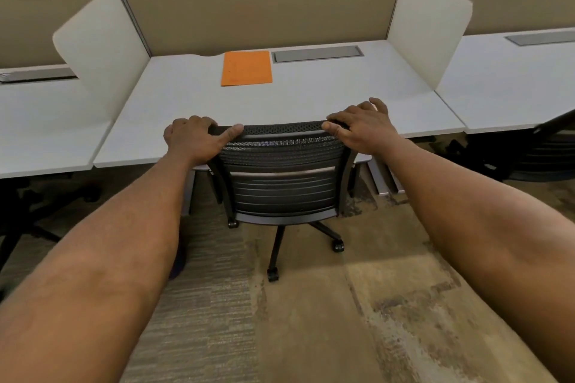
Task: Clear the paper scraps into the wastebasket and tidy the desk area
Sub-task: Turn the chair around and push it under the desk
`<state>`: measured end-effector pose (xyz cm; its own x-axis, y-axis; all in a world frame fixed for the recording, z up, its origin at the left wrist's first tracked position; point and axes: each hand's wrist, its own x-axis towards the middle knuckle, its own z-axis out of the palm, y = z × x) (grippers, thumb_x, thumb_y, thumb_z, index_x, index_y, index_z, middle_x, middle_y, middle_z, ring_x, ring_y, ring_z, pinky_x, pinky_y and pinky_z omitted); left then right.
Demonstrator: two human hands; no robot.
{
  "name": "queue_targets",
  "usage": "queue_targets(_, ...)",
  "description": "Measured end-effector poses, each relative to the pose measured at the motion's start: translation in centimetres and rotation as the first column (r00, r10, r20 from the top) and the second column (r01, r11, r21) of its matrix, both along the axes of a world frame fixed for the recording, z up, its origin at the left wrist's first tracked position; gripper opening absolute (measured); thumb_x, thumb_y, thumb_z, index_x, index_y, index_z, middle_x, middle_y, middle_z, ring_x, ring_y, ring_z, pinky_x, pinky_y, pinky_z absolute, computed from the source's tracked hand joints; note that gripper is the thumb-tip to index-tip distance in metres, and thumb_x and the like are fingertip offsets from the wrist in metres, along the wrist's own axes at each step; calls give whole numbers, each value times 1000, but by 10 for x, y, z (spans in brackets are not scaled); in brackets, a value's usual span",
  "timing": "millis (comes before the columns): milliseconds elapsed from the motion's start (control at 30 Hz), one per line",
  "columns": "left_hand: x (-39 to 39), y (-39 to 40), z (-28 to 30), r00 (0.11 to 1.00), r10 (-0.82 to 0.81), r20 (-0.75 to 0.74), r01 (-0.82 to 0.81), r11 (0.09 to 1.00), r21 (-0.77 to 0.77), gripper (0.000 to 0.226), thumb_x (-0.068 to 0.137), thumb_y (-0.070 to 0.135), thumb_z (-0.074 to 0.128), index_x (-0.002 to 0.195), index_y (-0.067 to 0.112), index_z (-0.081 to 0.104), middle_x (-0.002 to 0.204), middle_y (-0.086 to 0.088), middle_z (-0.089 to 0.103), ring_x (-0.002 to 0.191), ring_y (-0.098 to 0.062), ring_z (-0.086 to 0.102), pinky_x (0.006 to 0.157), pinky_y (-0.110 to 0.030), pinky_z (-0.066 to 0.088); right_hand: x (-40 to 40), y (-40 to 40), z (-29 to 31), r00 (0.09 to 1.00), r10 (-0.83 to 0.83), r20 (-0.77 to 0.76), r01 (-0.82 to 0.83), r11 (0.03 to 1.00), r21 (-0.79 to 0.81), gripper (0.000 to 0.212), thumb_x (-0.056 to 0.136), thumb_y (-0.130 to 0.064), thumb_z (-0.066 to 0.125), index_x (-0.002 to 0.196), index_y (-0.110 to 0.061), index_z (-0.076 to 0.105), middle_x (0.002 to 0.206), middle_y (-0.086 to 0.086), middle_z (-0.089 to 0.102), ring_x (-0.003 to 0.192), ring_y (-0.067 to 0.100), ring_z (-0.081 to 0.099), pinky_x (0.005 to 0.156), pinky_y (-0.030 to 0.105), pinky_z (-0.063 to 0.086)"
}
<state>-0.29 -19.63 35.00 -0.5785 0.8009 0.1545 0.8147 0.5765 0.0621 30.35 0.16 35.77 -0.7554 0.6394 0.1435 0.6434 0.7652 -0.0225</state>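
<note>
A black mesh office chair (281,183) stands tucked against the front edge of the white desk (342,96). My left hand (194,140) grips the left end of the chair's top rail. At the right end of that rail lies my right hand (362,127), thumb in front and fingers over the back. An orange folder (246,68) lies flat near the back middle of the desk. No paper scraps or wastebasket are in view.
White side dividers (99,50) (431,25) flank the desk, with a tan back panel (264,3) and a grey cable hatch (317,54). Neighbouring desks sit left and right; another dark chair (541,152) is at the right. Patterned carpet (311,320) lies below.
</note>
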Motion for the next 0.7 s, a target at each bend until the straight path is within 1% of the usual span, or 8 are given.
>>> queue_targets(133,-13,21,4,999,-32,12,32,999,-38,106,55,104,13,107,29,67,108,-8,66,106,-38,56,82,-43,42,-16,27,0,1000,14,11,-14,1000,-7,86,80,-84,0,131,-40,53,130,1,60,129,31,41,112,49,12)
queue_targets(300,-21,41,4,1000,-31,5,31,999,-8,108,51,105,13,104,28,68,100,-6,68,99,-36,59,77,-39,45,-31,52,0,1000,17,10,-16,1000,-19,90,77,-86,-2,132,-41,53,129,1,61,129,31,41,111,48,11)
queue_targets(400,-26,51,1,999,-16,37,17,1000,-21,107,54,104,14,107,29,68,104,-8,67,103,-36,58,87,-45,46,-37,64,-1,1000,2,21,-1,1000,-22,87,79,-85,0,134,-41,50,131,1,60,129,31,40,107,49,16)
queue_targets(467,-27,55,-2,997,-4,74,6,1000,-23,107,54,104,13,108,28,66,106,-8,67,106,-36,57,91,-49,42,-40,68,-4,1000,-11,25,12,998,-58,83,80,-84,4,136,-41,48,133,1,58,128,31,40,104,49,21)
queue_targets(533,-23,55,-5,997,3,83,-1,1000,-22,108,58,102,12,115,27,64,114,-8,66,112,-35,54,95,-51,35,-41,69,-9,999,-34,19,36,994,-102,75,85,-80,11,139,-39,45,138,1,54,130,31,37,104,49,23)
queue_targets(600,-16,53,-11,998,-2,69,5,999,-34,104,70,95,10,134,25,53,136,-9,55,129,-35,42,104,-53,27,-41,65,-11,998,-60,17,62,992,-110,69,91,-73,15,144,-36,39,145,1,48,135,30,34,108,48,21)
queue_targets(667,-8,49,-15,996,1,94,4,999,-52,93,83,82,9,152,22,27,159,-9,24,146,-32,15,116,-52,13,-41,58,-9,996,-81,45,86,990,-110,63,97,-63,14,150,-32,27,154,3,36,142,28,26,113,49,15)
queue_targets(700,-4,47,-16,992,2,122,5,998,-59,88,88,77,9,155,20,15,163,-8,8,149,-30,3,119,-49,6,-40,54,-8,994,-88,61,95,990,-105,61,99,-59,14,153,-30,19,158,5,26,145,28,19,115,49,11)
